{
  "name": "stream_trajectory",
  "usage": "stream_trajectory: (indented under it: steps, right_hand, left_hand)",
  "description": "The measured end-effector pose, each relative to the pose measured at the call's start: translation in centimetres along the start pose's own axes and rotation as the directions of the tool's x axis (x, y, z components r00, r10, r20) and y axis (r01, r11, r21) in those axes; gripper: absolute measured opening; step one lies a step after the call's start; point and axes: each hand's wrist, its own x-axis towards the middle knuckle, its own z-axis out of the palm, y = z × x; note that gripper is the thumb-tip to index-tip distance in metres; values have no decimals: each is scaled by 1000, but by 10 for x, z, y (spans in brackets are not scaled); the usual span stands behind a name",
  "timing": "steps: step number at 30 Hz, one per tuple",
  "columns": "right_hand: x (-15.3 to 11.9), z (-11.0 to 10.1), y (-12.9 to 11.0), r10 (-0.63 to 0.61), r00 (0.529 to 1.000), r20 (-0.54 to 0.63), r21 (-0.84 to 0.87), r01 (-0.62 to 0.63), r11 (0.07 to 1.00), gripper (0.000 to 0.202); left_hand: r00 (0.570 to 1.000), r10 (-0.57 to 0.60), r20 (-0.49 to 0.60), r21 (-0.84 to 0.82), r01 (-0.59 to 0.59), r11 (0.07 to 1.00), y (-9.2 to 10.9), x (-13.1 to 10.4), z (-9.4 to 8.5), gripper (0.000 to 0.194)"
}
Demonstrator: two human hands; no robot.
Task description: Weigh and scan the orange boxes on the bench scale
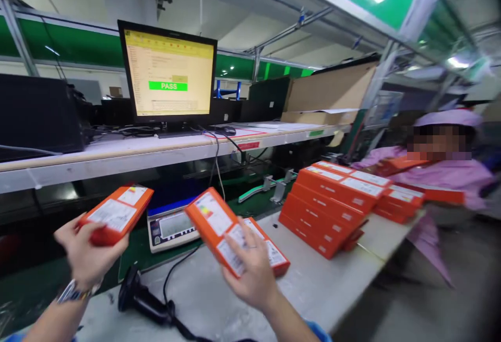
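Note:
My left hand [84,250] grips one orange box [117,212] with a white label, held up at the left above the green mat. My right hand [252,271] holds a second orange box [213,222] tilted over the white table, its label facing up. Just behind it a third orange box [270,250] lies flat on the table. Between my hands a small weighing scale [172,227] with a grey display sits below the shelf.
A black barcode scanner [143,297] with its cable lies on the white table [336,284]. A stack of orange boxes [332,203] stands at the right. A monitor [168,73] shows a green PASS. A person in pink [442,169] works at the far right.

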Motion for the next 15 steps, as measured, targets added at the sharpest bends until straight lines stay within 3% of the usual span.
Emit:
stream_trajectory:
  steps: [3,5,7,9,10,13,15]
  right_hand:
    - [-13,-32,66,299,954,30,-102,-295,950,51]
    - [-10,-41,98,484,860,162,-232,-443,866,53]
    - [-6,-40,112,584,751,307,-356,-479,802,53]
    - [-8,-31,111,613,694,379,-428,-456,781,52]
    - [-14,-25,107,619,699,359,-453,-449,770,52]
    - [-45,-2,93,604,790,103,-452,-504,736,71]
    - [-71,14,88,579,811,-84,-334,-571,750,82]
  left_hand:
    - [995,-77,59,-44,80,996,24,11,80,55]
    - [974,-177,143,-13,180,984,32,8,127,55]
    - [954,-189,233,26,188,982,36,-2,158,56]
    - [934,-148,326,45,141,989,37,-16,173,55]
    - [919,-128,373,55,116,992,36,-24,176,54]
    - [885,-95,456,92,60,994,33,-42,172,50]
    - [883,-81,463,103,38,994,32,-49,159,52]
